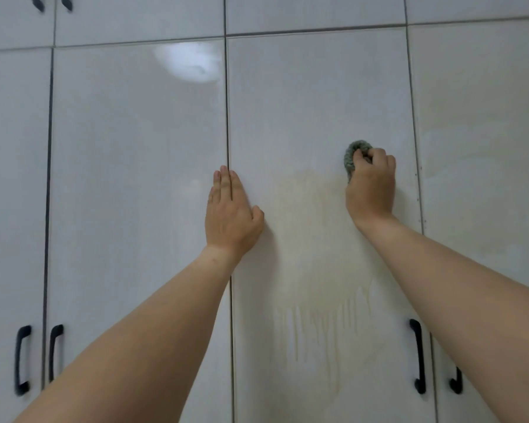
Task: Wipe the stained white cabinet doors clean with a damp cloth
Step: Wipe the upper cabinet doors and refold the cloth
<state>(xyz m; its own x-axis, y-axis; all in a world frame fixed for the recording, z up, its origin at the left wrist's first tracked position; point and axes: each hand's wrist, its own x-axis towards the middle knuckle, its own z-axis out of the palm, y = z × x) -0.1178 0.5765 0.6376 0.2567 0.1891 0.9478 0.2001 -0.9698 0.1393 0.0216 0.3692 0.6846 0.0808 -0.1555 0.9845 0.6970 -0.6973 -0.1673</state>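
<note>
A grey cloth [353,156] is gripped by the right hand [370,186] against the stained door [318,117]; the left hand [231,213] is pressed flat. Yellow drips [318,325] below may be smeared if the cloth is dirty.

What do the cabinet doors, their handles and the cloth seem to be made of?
Cabinet doors: probably laminate or painted board with a glossy white finish, since a lamp glare reflects near the top.
Handles: likely black metal or plastic, smooth bow shape; the picture cannot settle which.
Cloth, bunched in the right hand: grey-green fabric that looks fuzzy.
</note>
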